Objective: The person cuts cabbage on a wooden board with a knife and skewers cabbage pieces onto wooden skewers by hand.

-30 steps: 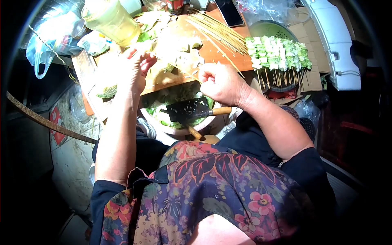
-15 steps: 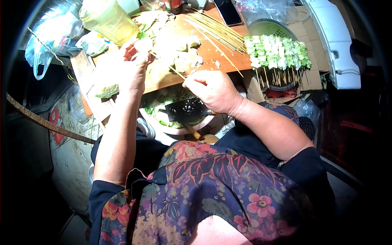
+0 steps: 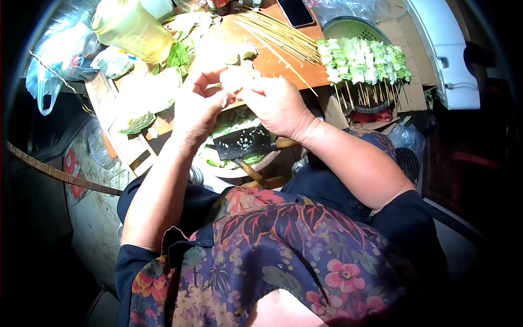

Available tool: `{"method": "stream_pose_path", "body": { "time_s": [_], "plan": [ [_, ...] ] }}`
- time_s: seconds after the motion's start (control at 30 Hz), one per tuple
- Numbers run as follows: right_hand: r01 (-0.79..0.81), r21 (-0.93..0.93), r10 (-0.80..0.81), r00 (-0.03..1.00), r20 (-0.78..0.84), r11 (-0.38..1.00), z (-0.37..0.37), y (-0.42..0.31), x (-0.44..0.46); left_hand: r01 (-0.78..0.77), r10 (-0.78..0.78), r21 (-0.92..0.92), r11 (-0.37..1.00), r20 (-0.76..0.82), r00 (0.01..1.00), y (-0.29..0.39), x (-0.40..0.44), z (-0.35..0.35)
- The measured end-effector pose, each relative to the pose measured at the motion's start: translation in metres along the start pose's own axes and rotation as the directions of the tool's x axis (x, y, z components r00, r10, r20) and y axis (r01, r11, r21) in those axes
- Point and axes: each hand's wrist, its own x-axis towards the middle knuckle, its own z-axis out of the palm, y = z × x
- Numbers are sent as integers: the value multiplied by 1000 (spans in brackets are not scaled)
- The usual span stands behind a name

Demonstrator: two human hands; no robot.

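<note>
My left hand [image 3: 200, 106] is closed at the front edge of the wooden board, pinching pale cabbage leaf pieces [image 3: 233, 79], overexposed by the bright light. Close against it, my right hand [image 3: 279, 106] has its fingers pinched together. The thin bamboo skewer seen in its grip earlier is now hidden between the hands. Below them, a cleaver [image 3: 242, 143] with a wooden handle and white bits on its blade lies across a basin [image 3: 218, 171] of green leaves. To the right, finished-looking rows of leaf skewers [image 3: 364, 61] rest on a green colander [image 3: 348, 28].
Loose bamboo skewers [image 3: 278, 35] lie on the wooden board [image 3: 267, 68], near a phone [image 3: 297, 11]. A yellowish plastic jug [image 3: 133, 32] stands at the back left, beside a blue plastic bag [image 3: 52, 68]. White foam [image 3: 444, 52] is at the right.
My two hands have come together, the left moving right and the right moving slightly up. The skewer between them has gone out of sight. The camera view has shifted slightly.
</note>
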Motion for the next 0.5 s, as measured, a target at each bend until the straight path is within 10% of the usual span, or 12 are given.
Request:
{"method": "stream_pose_path", "body": {
  "time_s": [0.27, 0.5],
  "plan": [
    [-3, -265, 24, 997, 76, 964, -16, 16, 17, -75, 88, 74, 994, -187, 978, -7, 37, -35],
    [-244, -131, 249, 968, 18, 961, -31, 3, 20, 385, -258, 460, 800, -315, 913, -22, 59, -56]
  ]
}}
